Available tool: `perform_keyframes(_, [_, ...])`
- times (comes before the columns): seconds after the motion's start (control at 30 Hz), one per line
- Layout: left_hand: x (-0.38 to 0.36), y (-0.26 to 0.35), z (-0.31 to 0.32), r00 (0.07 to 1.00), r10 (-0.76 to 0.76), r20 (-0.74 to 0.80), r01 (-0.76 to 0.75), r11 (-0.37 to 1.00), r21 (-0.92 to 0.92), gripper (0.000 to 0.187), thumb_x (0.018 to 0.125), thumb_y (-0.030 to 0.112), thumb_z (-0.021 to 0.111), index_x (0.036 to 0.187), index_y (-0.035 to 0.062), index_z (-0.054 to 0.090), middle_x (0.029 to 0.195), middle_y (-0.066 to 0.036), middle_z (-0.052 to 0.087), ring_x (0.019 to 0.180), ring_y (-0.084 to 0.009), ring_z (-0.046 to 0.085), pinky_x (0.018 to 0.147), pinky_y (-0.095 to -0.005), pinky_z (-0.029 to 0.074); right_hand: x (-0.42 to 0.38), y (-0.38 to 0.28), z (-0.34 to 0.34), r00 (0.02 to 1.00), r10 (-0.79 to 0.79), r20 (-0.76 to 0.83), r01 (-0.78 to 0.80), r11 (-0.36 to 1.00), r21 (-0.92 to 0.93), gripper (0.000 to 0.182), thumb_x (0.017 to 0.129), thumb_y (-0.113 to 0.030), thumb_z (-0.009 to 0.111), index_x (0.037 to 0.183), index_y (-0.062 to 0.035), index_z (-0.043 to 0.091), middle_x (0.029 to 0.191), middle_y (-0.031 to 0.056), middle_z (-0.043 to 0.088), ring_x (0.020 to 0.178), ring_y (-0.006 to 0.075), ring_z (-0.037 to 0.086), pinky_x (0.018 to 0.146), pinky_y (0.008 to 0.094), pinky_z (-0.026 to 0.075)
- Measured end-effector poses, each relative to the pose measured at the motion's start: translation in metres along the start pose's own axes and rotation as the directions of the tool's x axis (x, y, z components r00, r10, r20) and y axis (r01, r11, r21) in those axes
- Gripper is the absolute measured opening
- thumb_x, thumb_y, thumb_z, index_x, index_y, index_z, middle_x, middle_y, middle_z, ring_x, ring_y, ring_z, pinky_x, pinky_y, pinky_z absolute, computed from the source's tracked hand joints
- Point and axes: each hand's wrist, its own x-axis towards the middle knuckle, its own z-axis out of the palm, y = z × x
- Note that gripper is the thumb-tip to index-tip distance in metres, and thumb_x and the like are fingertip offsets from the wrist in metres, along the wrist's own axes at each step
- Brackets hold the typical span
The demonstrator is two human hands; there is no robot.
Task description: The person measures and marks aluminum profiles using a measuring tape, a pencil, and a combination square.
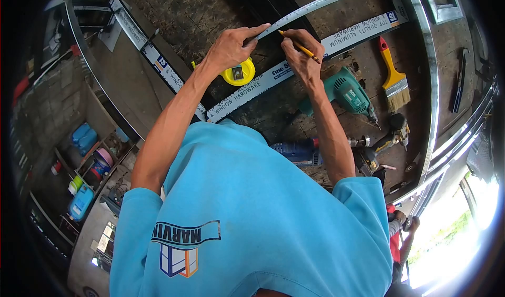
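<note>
My left hand [232, 47] pinches the silvery blade of a tape measure [243, 73], whose round yellow case lies below the wrist, partly covered by it. From those fingers the blade [307, 7] runs up and right, its end free. A yellow pencil [306, 51] is gripped in my right hand [302, 60], its point close to the blade's lower edge. Under both hands lies a frame of dark bars with white printed protective film [363, 33], the lettering reading aluminum window hardware. A second filmed bar [167, 72] meets it at a corner near my shirt.
Right of my forearm lie a green power drill [347, 93], a paintbrush [393, 78] with a yellow handle, a blue power tool [297, 150] and a yellow-black tool [386, 142]. A curved-looking metal rail [432, 86] bounds the bench. Another person's hand [401, 216] shows at lower right.
</note>
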Motion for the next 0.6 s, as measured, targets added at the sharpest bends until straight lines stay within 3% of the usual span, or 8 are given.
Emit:
perform_keyframes(0.2, [-0.0001,-0.0036,0.0022,0.999,0.032,-0.02,-0.032,0.999,-0.001,0.048,0.09,0.01,0.061,0.136,0.021,0.054,0.11,-0.01,0.069,0.091,-0.0255,0.067,0.086,-0.0368,0.054,0.0003,0.0008,0.0008,1.0,-0.025,-0.01,0.024,0.999,-0.024,0.011,0.079,-0.003,0.065,0.089,0.0008,0.067,0.079,0.0078,0.064,0.065,0.013,0.061,0.059,0.0241,0.048])
perform_keyframes(0.3, [-0.0001,-0.0038,0.0024,0.998,0.059,-0.038,-0.06,0.998,-0.009,0.048,0.09,0.01,0.06,0.136,0.0213,0.054,0.11,-0.01,0.069,0.091,-0.0251,0.067,0.086,-0.0365,0.054,0.0001,0.0001,-0.0016,0.999,-0.022,0.041,0.024,0.998,-0.058,0.011,0.085,-0.006,0.065,0.094,0.0005,0.067,0.082,0.0058,0.066,0.072,0.0106,0.061,0.066,0.0233,0.049])
perform_keyframes(0.37, [0.0003,-0.0033,0.0018,0.999,0.047,-0.026,-0.047,0.999,-0.003,0.048,0.09,0.01,0.06,0.136,0.0213,0.053,0.11,-0.01,0.069,0.091,-0.0251,0.068,0.086,-0.0363,0.054,0.0013,-0.0008,-0.0002,1.0,-0.024,0.015,0.025,0.999,-0.044,0.01,0.078,-0.003,0.065,0.088,0.0002,0.067,0.08,0.0081,0.065,0.065,0.0141,0.061,0.059,0.0247,0.049])
perform_keyframes(0.6, [0.0,-0.0008,0.0004,1.0,0.018,-0.002,-0.018,1.0,0.019,0.05,0.09,0.01,0.061,0.137,0.0232,0.052,0.11,-0.01,0.069,0.089,-0.0244,0.067,0.085,-0.035,0.055,0.0009,-0.0001,0.0007,1.0,-0.023,0.005,0.023,0.999,-0.037,0.011,0.077,-0.003,0.065,0.087,0.0002,0.067,0.08,0.0078,0.065,0.065,0.0146,0.062,0.06,0.0247,0.05])
